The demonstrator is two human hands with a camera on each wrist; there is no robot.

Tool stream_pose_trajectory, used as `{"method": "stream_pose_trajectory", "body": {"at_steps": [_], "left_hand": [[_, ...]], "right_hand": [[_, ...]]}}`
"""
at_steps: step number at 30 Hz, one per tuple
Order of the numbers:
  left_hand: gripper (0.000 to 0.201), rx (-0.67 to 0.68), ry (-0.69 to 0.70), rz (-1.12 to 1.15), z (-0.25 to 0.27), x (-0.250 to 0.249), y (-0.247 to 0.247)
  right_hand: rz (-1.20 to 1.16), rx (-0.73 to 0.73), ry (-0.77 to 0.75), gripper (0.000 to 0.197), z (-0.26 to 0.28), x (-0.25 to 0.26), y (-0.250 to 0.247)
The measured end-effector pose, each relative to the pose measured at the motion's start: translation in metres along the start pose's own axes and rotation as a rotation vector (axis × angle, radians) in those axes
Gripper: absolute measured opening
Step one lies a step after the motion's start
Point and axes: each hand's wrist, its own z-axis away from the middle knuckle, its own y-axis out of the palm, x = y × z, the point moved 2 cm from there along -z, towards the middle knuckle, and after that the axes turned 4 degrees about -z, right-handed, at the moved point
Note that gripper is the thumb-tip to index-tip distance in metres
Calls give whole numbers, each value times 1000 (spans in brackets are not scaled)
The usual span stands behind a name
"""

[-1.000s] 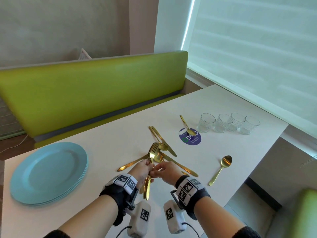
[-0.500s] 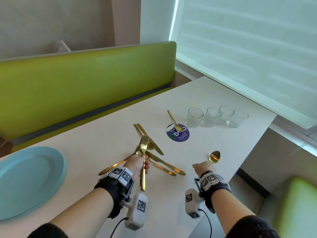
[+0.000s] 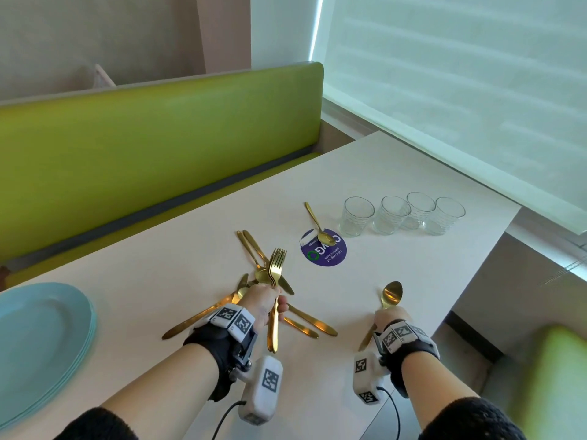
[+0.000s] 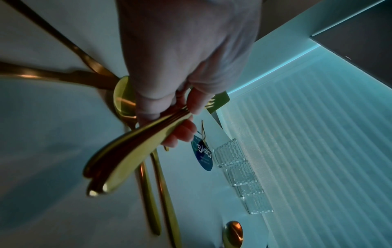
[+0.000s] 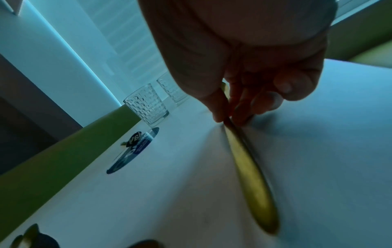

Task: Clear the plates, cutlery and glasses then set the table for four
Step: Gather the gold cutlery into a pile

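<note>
My left hand [image 3: 265,304] grips a bundle of gold forks [image 3: 275,271] by their handles [image 4: 135,151], tines pointing away, above the white table [image 3: 397,173]. Under it lie several loose gold knives and spoons [image 3: 305,317]. My right hand [image 3: 389,317] pinches the handle [image 5: 248,161] of a gold spoon [image 3: 391,293] near the table's right edge; the spoon's handle lies low against the tabletop. Another gold spoon [image 3: 317,225] rests on a purple round sticker [image 3: 324,250]. Several clear glasses [image 3: 401,214] stand in a row at the far right. Stacked blue plates [image 3: 38,341] sit at the left.
A green bench backrest [image 3: 152,138] runs along the far side of the table. A window blind [image 3: 460,74] covers the right wall. The table's right edge drops to the floor, with a green seat [image 3: 559,376] below at the right.
My right hand has left the forks, moved right to the lone spoon and taken its handle. The left hand keeps the fork bundle; the camera has turned left.
</note>
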Motion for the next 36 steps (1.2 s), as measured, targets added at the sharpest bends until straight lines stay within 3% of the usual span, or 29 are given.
{"method": "stream_pose_trajectory", "body": {"at_steps": [3,6,9,12,16,29,36], "left_hand": [[21,11,0,-21,-2,-3,2],[18,20,4,-13,-3,-10,5],[19,39,19,-7,-3,-17,6],[17,65,45,-6,-2,-24,6],[25,114,50,13,0,-31,3],[22,103,57,60,-12,-46,-7],[23,93,47,72,-29,-50,-10]], "right_hand": [[-40,-12,-55,23,8,18,0],[-106,30,-237,26,21,51,3],[-304,225,-444,28,43,85,13],[-396,413,-537,23,64,108,26],[-394,492,-561,22,74,125,40],[-437,447,-620,17,65,150,52],[-314,472,-640,14,50,165,53]]}}
